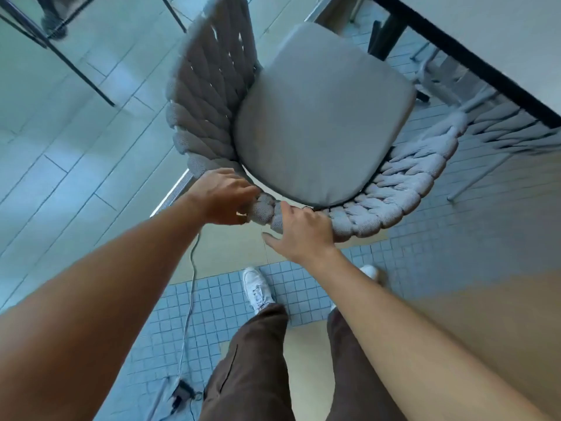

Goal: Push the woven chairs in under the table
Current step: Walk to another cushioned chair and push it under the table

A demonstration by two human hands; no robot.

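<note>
A grey woven chair (pixel 206 95) with a grey seat cushion (pixel 321 117) stands in front of me, its curved rope backrest toward me. My left hand (pixel 224 196) grips the top of the backrest at its left. My right hand (pixel 303 232) rests on the backrest rim beside it, fingers curled over the weave. The white table (pixel 498 41) with a black edge lies at the upper right, and the chair's front sits near that edge. A second woven chair (pixel 510 129) shows partly under the table at right.
Black metal legs of other furniture (pixel 76 65) cross the upper left floor. A white cable (pixel 189 299) runs down the tiled floor to a black plug at the bottom. My white shoes (pixel 256 288) and brown trousers stand just behind the chair.
</note>
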